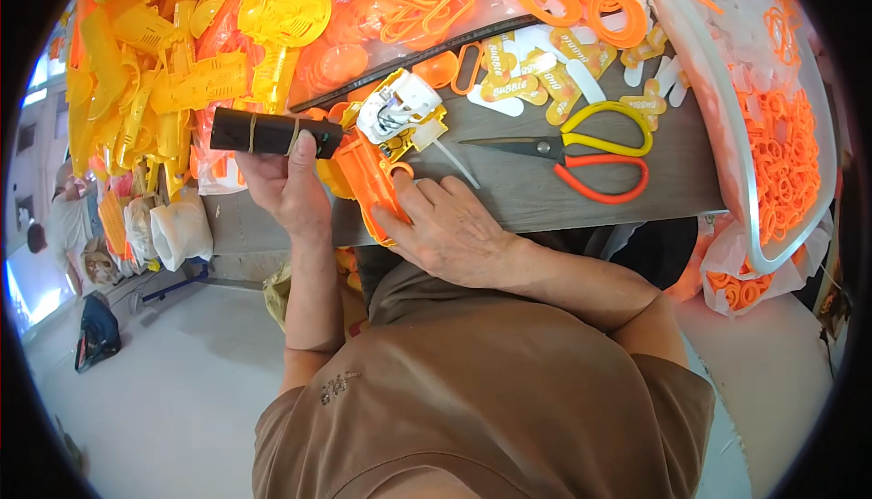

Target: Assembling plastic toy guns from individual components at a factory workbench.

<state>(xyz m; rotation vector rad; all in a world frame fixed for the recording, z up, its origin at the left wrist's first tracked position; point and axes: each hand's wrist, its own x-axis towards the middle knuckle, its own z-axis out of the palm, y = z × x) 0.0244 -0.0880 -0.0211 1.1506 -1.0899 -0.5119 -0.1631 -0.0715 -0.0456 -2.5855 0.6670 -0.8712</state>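
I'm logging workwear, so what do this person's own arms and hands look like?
The left hand and right hand are bare, without gloves. The forearms are uncovered, with no watch or bracelet showing at the wrists. The brown shirt has short sleeves and a small dark marking on the chest.

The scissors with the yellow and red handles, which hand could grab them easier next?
Probably the right hand: it is nearer the scissors, though touching an orange plastic part. The left hand is farther away and holds a black bar.
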